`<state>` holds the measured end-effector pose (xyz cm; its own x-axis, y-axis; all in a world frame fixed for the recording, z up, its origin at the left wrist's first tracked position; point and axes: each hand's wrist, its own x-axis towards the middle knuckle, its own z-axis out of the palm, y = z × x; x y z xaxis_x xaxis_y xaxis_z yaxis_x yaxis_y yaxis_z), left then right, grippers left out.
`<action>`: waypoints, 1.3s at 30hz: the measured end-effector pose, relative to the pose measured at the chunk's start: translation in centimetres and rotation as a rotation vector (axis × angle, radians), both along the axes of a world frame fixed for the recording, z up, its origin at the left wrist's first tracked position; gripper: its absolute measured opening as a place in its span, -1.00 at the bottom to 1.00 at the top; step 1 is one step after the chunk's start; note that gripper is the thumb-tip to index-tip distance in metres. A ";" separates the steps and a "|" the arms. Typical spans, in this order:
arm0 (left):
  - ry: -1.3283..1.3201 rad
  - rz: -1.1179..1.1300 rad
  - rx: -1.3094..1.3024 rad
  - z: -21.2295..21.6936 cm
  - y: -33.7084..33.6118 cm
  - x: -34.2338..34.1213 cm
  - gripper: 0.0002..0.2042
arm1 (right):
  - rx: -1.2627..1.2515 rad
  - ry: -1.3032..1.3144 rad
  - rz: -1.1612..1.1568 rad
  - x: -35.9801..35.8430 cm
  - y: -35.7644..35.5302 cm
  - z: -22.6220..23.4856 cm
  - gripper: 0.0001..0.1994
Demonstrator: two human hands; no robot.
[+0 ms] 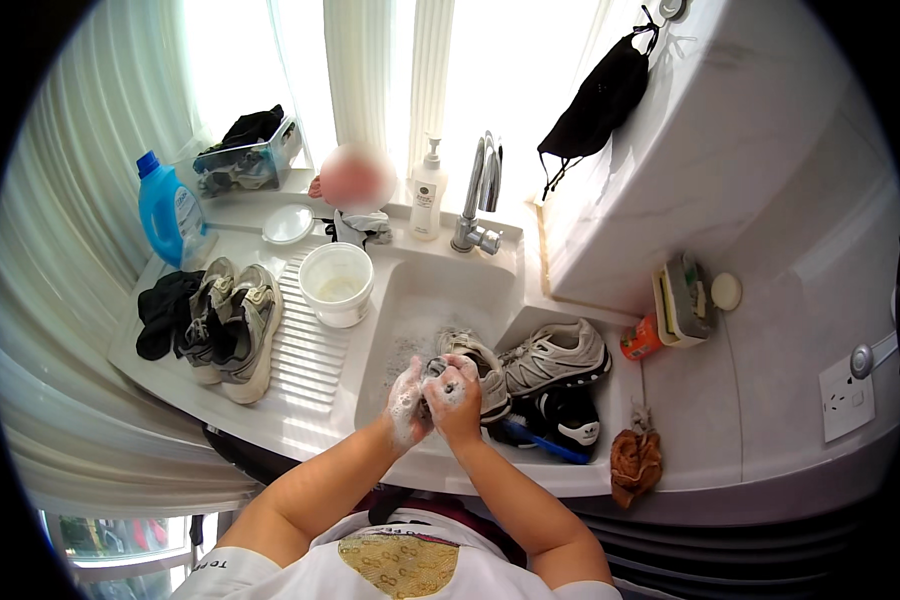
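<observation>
Over the front of the white sink [395, 300], my left hand [406, 402] and my right hand [455, 390] press together, both coated in white suds. Their fingers are closed around a small dark sudsy cloth [434, 369], mostly hidden; its exact kind cannot be made out. Just right of my right hand, a light-coloured sneaker [488, 378] leans in the sink beside foamy water. Another grey-beige sneaker [558, 358] rests on the ledge to its right. Below that lie a black shoe [570, 418] with white parts and a blue-handled brush [545, 440].
A white tub [336, 285] stands left of the sink, near grey sneakers [245, 330] and black cloth [167, 312]. Behind are a blue bottle [168, 210], clear bin [245, 165], pump bottle [427, 195] and faucet [482, 195]. A brown rag [636, 465] hangs at the right edge.
</observation>
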<state>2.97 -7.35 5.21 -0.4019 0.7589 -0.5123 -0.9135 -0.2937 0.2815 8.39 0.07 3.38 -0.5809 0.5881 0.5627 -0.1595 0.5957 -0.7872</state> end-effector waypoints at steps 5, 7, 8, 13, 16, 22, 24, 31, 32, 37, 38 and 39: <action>-0.150 -0.090 0.276 -4.0 -1.0 -1.7 -0.51 | -0.198 -0.187 0.108 0.1 -0.3 -0.2 -0.81; 0.002 0.112 0.088 -2.5 -0.2 -0.2 -0.53 | -0.463 -0.233 -0.033 -0.8 1.6 -2.2 -0.80; -0.002 0.047 0.071 -1.6 -0.2 -0.6 -0.55 | -0.268 -0.155 -0.005 -0.7 1.2 -1.7 -0.80; -0.009 -0.038 0.249 -3.9 -1.0 -1.2 -0.54 | -0.084 -0.089 0.094 0.3 -1.3 1.0 -0.81; 0.056 -0.069 0.034 -2.8 -0.5 -0.6 -0.51 | -0.324 -0.143 -0.009 -0.5 0.1 -1.7 -0.81; 0.078 -0.009 -0.132 0.2 -0.5 -0.5 -0.51 | -0.276 -0.141 0.072 0.0 -0.6 -1.4 -0.81; 0.165 -0.055 -0.040 -2.1 -0.8 -0.8 -0.53 | -0.439 -0.097 -0.037 -0.7 -0.1 -1.7 -0.81; 0.088 -0.046 0.020 -2.8 -0.8 -0.7 -0.59 | -0.307 -0.119 0.018 -0.2 -0.4 -0.8 -0.87; 0.036 -0.033 0.024 -2.6 -0.8 -0.7 -0.60 | -0.565 -0.076 -0.043 -0.9 0.6 -1.2 -0.88; 0.021 -0.204 0.676 -4.9 -0.6 -2.9 -0.59 | 0.029 0.018 0.030 0.4 -3.1 1.6 -0.89; 0.051 -0.273 0.888 -5.2 -0.8 -3.2 -0.58 | 0.015 -0.014 0.019 0.0 -2.4 0.6 -0.88; -0.028 -0.189 0.394 -5.4 -1.8 -2.9 -0.54 | 0.001 -0.047 0.010 -0.4 -1.4 -0.3 -0.88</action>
<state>0.10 -9.15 -0.18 -0.2273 0.9574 -0.1779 -0.9672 -0.2007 0.1558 8.02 -1.36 3.10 -0.6126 0.5817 0.5352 -0.1285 0.5948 -0.7935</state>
